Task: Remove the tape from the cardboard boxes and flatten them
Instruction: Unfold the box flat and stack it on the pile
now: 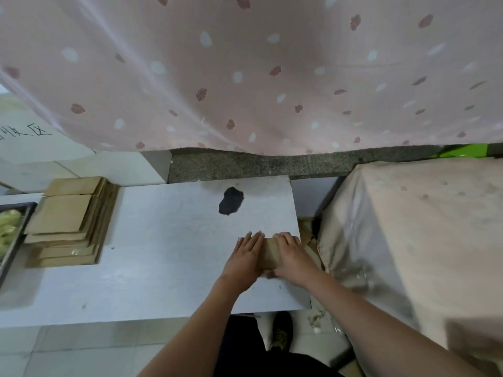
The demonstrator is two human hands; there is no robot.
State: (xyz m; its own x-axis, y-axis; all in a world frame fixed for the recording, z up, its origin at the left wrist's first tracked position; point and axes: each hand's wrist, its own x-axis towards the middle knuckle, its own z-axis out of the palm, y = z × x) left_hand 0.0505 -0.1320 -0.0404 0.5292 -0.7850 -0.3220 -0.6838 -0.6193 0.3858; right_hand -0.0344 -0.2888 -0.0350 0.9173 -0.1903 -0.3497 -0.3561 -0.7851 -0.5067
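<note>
Two bare forearms reach forward from the bottom of the view, above dark trousers and a dark shoe on the pale tiled floor; left hand lies flat, fingers straight and close together, pressing the left side of a small brown cardboard box; right hand rests on its right side, fingers bent over the far edge, apparently holding that edge down; the box sits between the hands near the right end of the white painted counter, low enough to suggest flattening is in progress, the twin pressure likely meant to collapse it evenly; whether tape remains on it cannot be told; black irregular patch on the counter beyond the hands; stack of flattened brown cardboard pieces at the counter's left end, well apart from the hands, probably the finished pile; dark metal tray with pale green contents at the far left; large bundle covered in beige cloth to the right; pink curtain printed with white and red leaves hanging behind.
</note>
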